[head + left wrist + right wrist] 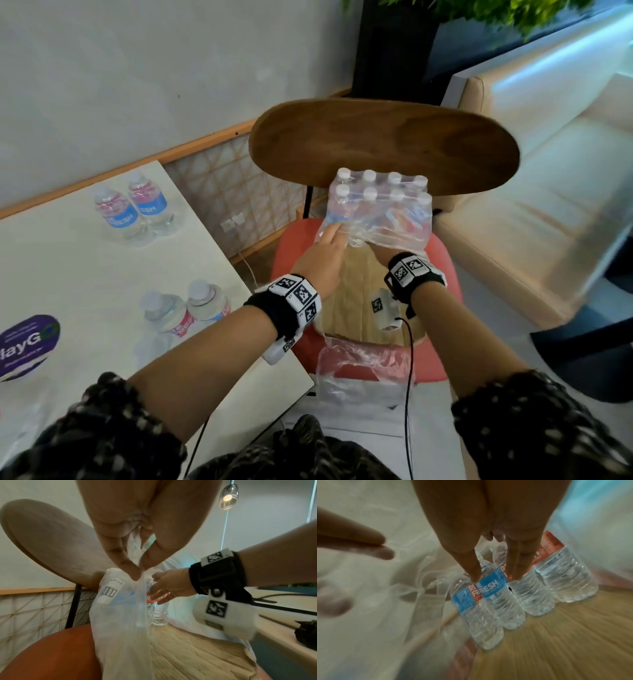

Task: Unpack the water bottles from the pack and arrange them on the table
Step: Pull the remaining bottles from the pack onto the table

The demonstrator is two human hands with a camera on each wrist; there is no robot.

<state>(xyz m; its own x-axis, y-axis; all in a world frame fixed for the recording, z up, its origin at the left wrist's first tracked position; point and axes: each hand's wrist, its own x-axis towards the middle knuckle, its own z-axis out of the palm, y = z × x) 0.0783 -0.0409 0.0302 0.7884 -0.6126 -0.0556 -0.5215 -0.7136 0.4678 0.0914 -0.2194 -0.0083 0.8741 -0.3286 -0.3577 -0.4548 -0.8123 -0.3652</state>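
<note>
A shrink-wrapped pack of water bottles point(380, 205) stands on a tan sheet point(356, 298) on a red chair seat point(442, 260). My left hand point(325, 250) pinches the loose clear wrap point(120, 615) at the pack's near left corner and holds it up. Under the wrap my right hand point(494, 577) reaches in, mostly hidden in the head view. Its fingers are straight, thumb and fingertips on either side of a blue-labelled bottle point(496, 601) at its shoulder. On the white table point(68, 274) stand two bottles at the far edge point(133, 209) and two nearer ones point(185, 311).
The chair's wooden backrest point(383, 140) rises right behind the pack. Torn clear plastic point(359, 363) hangs over the seat's front edge. A purple-labelled item point(27, 342) lies at the table's left edge. A cream sofa point(531, 212) stands to the right.
</note>
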